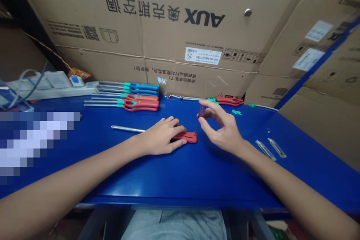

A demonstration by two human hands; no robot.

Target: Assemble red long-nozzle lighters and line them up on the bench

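My left hand (161,137) lies over a red screwdriver handle (188,137) on the blue workbench (197,180), and its steel shaft (126,129) points left. My right hand (222,127) pinches a small tool with a translucent purple handle (201,113) between thumb and fingers. Its thin metal tip (196,129) reaches down to the red handle, close to my left fingers. Part of the purple handle is hidden by my right fingers.
Rows of blue-handled and red-handled screwdrivers (140,95) lie at the back of the bench, with another red-handled screwdriver (229,101) to the right. Two clear plastic sleeves (271,148) lie at right. A power strip (53,88) sits back left; cardboard boxes (168,18) stand behind.
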